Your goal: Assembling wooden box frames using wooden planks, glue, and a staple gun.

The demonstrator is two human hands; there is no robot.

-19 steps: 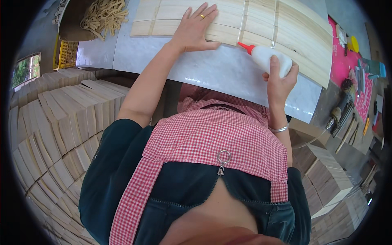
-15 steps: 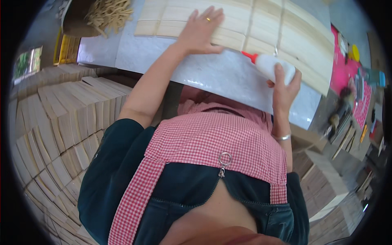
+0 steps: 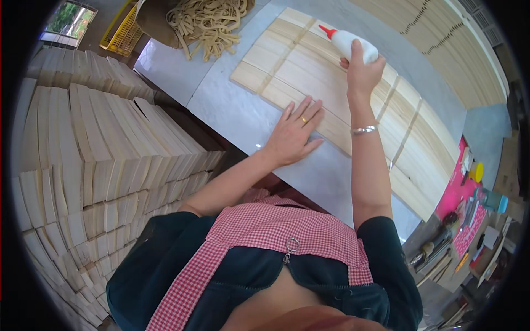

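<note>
A pale wooden panel [image 3: 314, 83] made of strips lies on the grey table [image 3: 221, 121], with a few narrow lines running across it. My left hand [image 3: 295, 129] rests flat on the panel's near edge, fingers stretched and a ring on one of them. Above the panel's far part, my right hand [image 3: 364, 71] grips a white glue bottle [image 3: 348, 44] with a red nozzle. The bottle is tilted, its nozzle pointing up and to the left near the panel's far left corner. Whether any glue comes out is too small to tell.
Stacks of wooden boards [image 3: 110, 143] rise at the left. Tan looped bands [image 3: 210, 25] spill from a container beside a yellow basket [image 3: 118, 33]. More slatted panels [image 3: 436, 33] stand at the far right. Tools and a teal-lidded jar [image 3: 491, 199] crowd a side surface with a pink sheet [image 3: 450, 187].
My right hand has carried the glue bottle away from the near edge to the far side of the panel. My left hand still lies on the near edge; the view has shifted.
</note>
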